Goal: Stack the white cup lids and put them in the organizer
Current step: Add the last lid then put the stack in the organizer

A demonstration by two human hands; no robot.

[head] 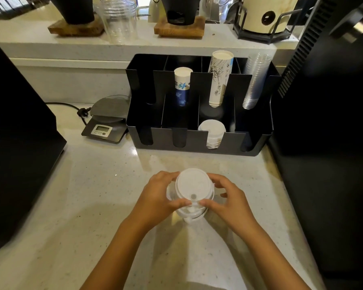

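A stack of white cup lids point(192, 186) stands on the pale counter, near the front centre. My left hand point(155, 197) wraps its left side and my right hand point(228, 197) its right side, thumbs meeting at the near rim. The lower lids sit slightly askew under the top one. Behind it stands the black organizer point(197, 143), with another pile of white lids point(212, 127) in a front compartment, third from the left.
The organizer's back row holds a short paper cup stack point(182, 84), a tall paper cup stack point(219, 76) and clear plastic cups point(255, 80). A digital scale point(107, 120) sits left of it. Black machines flank the counter at left point(19, 143) and right point(323, 122).
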